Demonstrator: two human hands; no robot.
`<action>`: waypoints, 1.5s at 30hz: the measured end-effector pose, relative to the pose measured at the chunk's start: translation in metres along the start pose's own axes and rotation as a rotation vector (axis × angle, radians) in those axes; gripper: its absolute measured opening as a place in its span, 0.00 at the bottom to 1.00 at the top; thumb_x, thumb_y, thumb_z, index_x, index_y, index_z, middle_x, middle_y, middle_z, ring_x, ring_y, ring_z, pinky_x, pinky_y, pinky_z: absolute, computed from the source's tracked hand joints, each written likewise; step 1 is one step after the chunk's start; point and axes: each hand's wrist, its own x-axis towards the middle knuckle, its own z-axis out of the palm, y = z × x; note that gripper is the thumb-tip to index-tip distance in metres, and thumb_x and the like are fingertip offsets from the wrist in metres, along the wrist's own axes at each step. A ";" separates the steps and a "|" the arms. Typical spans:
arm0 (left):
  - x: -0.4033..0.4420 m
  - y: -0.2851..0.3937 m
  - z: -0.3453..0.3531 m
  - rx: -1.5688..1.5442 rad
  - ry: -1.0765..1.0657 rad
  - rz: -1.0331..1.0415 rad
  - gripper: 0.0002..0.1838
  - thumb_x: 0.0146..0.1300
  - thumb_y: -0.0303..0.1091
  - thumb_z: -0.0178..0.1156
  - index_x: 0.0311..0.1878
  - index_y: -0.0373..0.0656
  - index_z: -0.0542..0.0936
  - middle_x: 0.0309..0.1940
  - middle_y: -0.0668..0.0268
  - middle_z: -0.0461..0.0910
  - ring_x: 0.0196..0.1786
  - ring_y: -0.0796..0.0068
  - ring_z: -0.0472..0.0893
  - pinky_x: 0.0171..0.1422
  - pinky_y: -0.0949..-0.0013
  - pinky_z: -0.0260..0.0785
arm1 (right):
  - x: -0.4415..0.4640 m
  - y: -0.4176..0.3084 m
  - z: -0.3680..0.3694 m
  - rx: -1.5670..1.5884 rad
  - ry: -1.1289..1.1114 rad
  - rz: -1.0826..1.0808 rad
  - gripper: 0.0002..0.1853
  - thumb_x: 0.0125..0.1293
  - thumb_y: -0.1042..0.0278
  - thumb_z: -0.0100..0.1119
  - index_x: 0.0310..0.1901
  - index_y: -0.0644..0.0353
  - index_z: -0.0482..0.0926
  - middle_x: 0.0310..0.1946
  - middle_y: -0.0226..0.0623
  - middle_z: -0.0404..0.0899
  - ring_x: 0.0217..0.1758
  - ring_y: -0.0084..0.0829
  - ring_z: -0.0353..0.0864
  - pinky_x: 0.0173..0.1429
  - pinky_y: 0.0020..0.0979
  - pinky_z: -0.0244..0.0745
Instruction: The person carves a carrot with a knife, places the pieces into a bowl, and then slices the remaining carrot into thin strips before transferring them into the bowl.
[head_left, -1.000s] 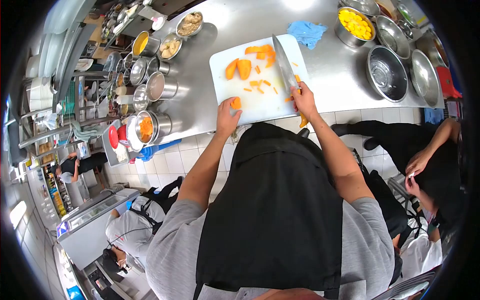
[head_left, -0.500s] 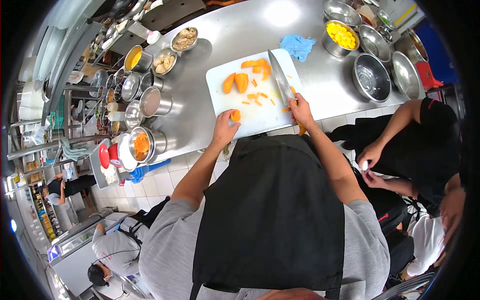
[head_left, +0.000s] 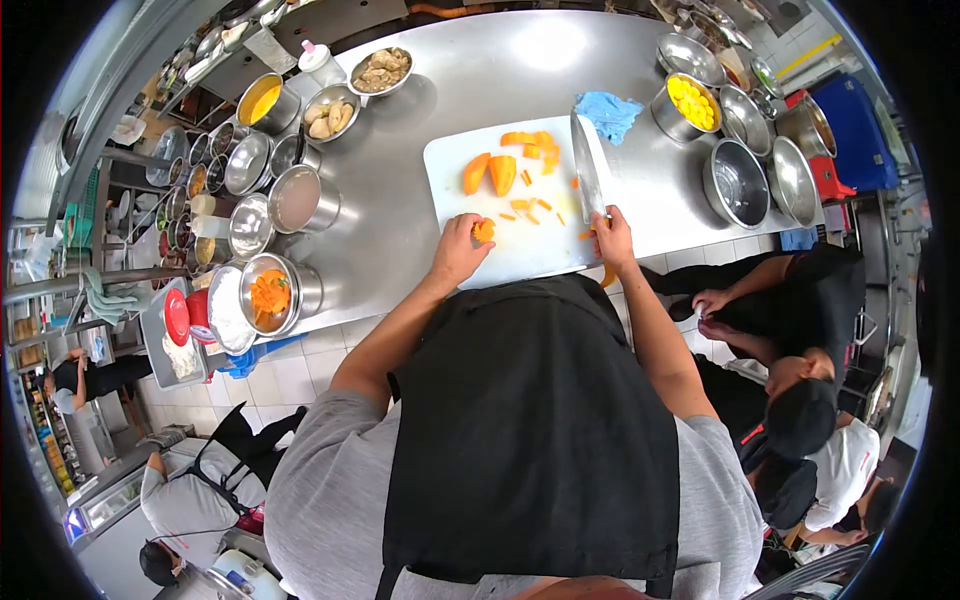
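My left hand (head_left: 462, 252) rests at the near left part of a white cutting board (head_left: 540, 248), its fingers closed round a small carrot piece (head_left: 484, 231). In my right hand (head_left: 612, 240) is a large kitchen knife (head_left: 587, 170), held near the board's right edge with the blade pointing away from me. Two thick carrot chunks (head_left: 502, 176) lie on the left half of the board. Flat carrot slices (head_left: 544, 146) are spread near its far edge, and several thin carrot sticks (head_left: 524, 206) lie in the middle.
A blue cloth (head_left: 608, 116) lies beyond the board. At right stand a pot of yellow pieces (head_left: 692, 102) and several metal bowls (head_left: 738, 184). Left are more pots and a bowl of orange pieces (head_left: 270, 292). A co-worker (head_left: 800, 300) is close on my right.
The whole view has shifted slightly. The knife now points more directly away from me. My left hand still holds the carrot piece, and the co-worker at right appears in a different position.
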 end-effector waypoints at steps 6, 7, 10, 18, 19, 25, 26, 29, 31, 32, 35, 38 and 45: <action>0.000 -0.007 -0.004 0.000 -0.011 0.007 0.24 0.56 0.30 0.74 0.54 0.40 0.74 0.51 0.55 0.80 0.57 0.53 0.77 0.63 0.56 0.71 | -0.003 -0.006 0.002 -0.035 0.025 0.027 0.14 0.76 0.58 0.57 0.49 0.61 0.71 0.25 0.35 0.79 0.17 0.22 0.73 0.18 0.29 0.70; 0.000 -0.007 -0.006 0.009 -0.019 0.001 0.24 0.56 0.30 0.74 0.54 0.39 0.74 0.51 0.56 0.81 0.55 0.55 0.79 0.62 0.59 0.72 | -0.004 -0.006 0.003 -0.036 0.026 0.027 0.14 0.76 0.58 0.57 0.49 0.61 0.71 0.25 0.35 0.79 0.17 0.22 0.73 0.18 0.29 0.70; 0.013 -0.007 -0.017 -0.295 -0.117 -0.261 0.24 0.59 0.28 0.74 0.54 0.39 0.71 0.50 0.60 0.83 0.51 0.67 0.82 0.56 0.66 0.73 | -0.007 -0.003 0.007 -0.030 0.101 0.013 0.15 0.76 0.59 0.58 0.50 0.64 0.72 0.24 0.37 0.79 0.17 0.25 0.74 0.19 0.31 0.71; 0.034 -0.018 -0.033 -0.890 -0.182 -0.220 0.23 0.65 0.23 0.68 0.57 0.41 0.66 0.51 0.61 0.83 0.52 0.78 0.81 0.57 0.71 0.74 | -0.006 0.001 0.006 -0.008 0.103 0.025 0.19 0.76 0.59 0.59 0.57 0.65 0.70 0.24 0.36 0.78 0.17 0.24 0.75 0.19 0.31 0.71; 0.034 -0.012 -0.038 -0.937 -0.195 -0.261 0.23 0.66 0.23 0.67 0.58 0.41 0.66 0.52 0.60 0.83 0.53 0.77 0.81 0.59 0.71 0.74 | -0.006 0.002 0.006 -0.005 0.107 0.035 0.19 0.76 0.59 0.59 0.57 0.65 0.70 0.24 0.36 0.78 0.17 0.24 0.75 0.19 0.31 0.71; 0.036 0.019 -0.052 -1.077 -0.270 -0.311 0.25 0.67 0.21 0.63 0.64 0.42 0.67 0.56 0.56 0.81 0.58 0.68 0.82 0.65 0.64 0.74 | -0.005 0.005 0.006 -0.060 0.106 0.004 0.20 0.76 0.58 0.59 0.57 0.66 0.70 0.24 0.35 0.79 0.18 0.25 0.75 0.20 0.31 0.73; 0.037 0.023 -0.054 -1.078 -0.269 -0.312 0.25 0.67 0.21 0.63 0.64 0.42 0.67 0.56 0.56 0.81 0.58 0.68 0.82 0.65 0.64 0.74 | -0.005 0.005 0.006 -0.056 0.105 0.016 0.20 0.76 0.58 0.59 0.57 0.65 0.70 0.25 0.36 0.79 0.18 0.25 0.75 0.20 0.31 0.73; 0.037 0.029 -0.056 -1.164 -0.339 -0.284 0.25 0.68 0.24 0.62 0.66 0.42 0.69 0.57 0.54 0.81 0.58 0.66 0.82 0.64 0.62 0.74 | -0.006 0.004 0.006 -0.044 0.095 0.038 0.20 0.76 0.58 0.59 0.57 0.65 0.70 0.25 0.36 0.79 0.18 0.25 0.76 0.20 0.31 0.73; 0.037 0.024 -0.053 -1.305 -0.379 -0.373 0.21 0.71 0.30 0.61 0.65 0.43 0.71 0.58 0.53 0.80 0.55 0.67 0.82 0.62 0.64 0.75 | -0.006 0.004 0.005 -0.032 0.092 0.043 0.20 0.76 0.58 0.58 0.57 0.65 0.69 0.26 0.37 0.79 0.18 0.25 0.76 0.20 0.31 0.73; 0.035 0.019 -0.052 -1.305 -0.379 -0.372 0.21 0.71 0.30 0.61 0.65 0.43 0.71 0.58 0.53 0.80 0.55 0.67 0.82 0.62 0.64 0.75 | -0.006 0.005 0.005 -0.036 0.091 0.035 0.20 0.76 0.58 0.58 0.57 0.65 0.69 0.26 0.37 0.79 0.18 0.25 0.76 0.20 0.31 0.73; 0.030 -0.003 -0.046 -1.336 -0.351 -0.566 0.18 0.73 0.36 0.60 0.62 0.44 0.72 0.55 0.55 0.81 0.49 0.71 0.82 0.57 0.67 0.76 | -0.007 0.004 0.005 -0.041 0.098 0.022 0.20 0.76 0.58 0.58 0.57 0.65 0.69 0.26 0.37 0.79 0.18 0.25 0.76 0.20 0.31 0.73; 0.030 -0.020 -0.043 -1.175 -0.295 -0.684 0.14 0.72 0.40 0.63 0.55 0.46 0.75 0.48 0.61 0.83 0.41 0.75 0.80 0.49 0.70 0.74 | -0.010 -0.001 0.006 -0.050 0.109 0.019 0.20 0.76 0.58 0.58 0.58 0.66 0.69 0.25 0.37 0.79 0.18 0.25 0.76 0.20 0.31 0.73; 0.062 -0.021 -0.058 -0.958 -0.053 -0.567 0.15 0.71 0.39 0.63 0.55 0.45 0.75 0.48 0.63 0.82 0.42 0.76 0.80 0.48 0.70 0.74 | -0.009 -0.002 0.007 -0.078 0.115 0.015 0.21 0.76 0.57 0.59 0.57 0.66 0.70 0.25 0.39 0.81 0.18 0.26 0.76 0.20 0.32 0.74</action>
